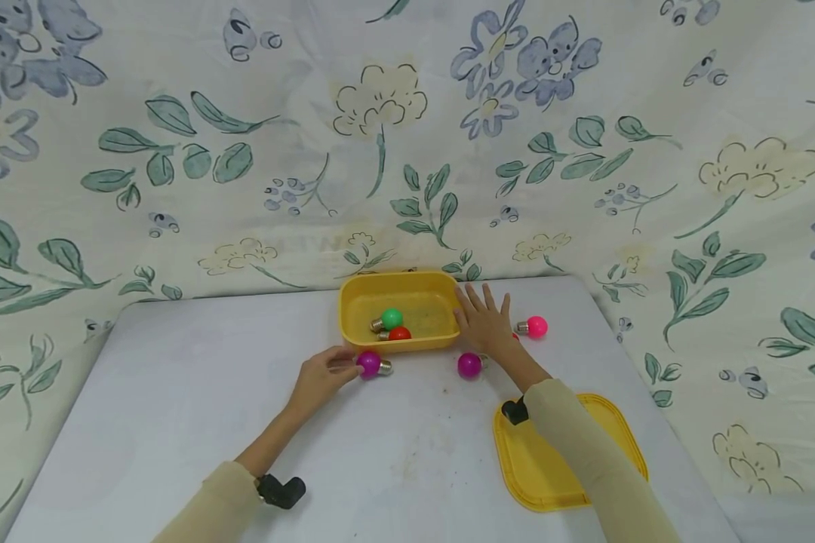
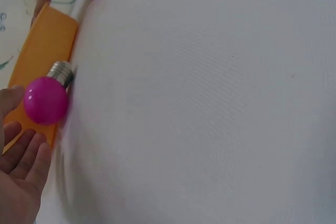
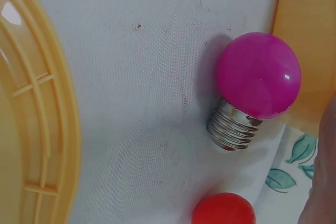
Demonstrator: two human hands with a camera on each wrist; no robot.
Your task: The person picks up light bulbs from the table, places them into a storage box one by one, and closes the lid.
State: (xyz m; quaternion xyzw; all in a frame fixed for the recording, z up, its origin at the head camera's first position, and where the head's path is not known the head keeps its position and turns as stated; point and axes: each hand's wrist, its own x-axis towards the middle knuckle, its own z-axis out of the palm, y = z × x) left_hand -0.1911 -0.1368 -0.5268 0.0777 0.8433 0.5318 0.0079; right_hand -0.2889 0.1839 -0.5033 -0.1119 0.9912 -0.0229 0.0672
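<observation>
The right hand [image 1: 485,324] is spread against the tub [image 1: 421,344], perhaps to steady it; the left hand [image 1: 321,378], fingers parted, borders a purple bulb [image 1: 369,365].

faint, pale lettering [image 1: 327,243] shows on the floral cloth [image 1: 407,30] — just above the table's [image 1: 197,392] far edge, left of the yellow container's [image 1: 414,345] far left corner. it looks like "we", though that reading is unsure — the strokes beside it are too washed out to make out.
</observation>
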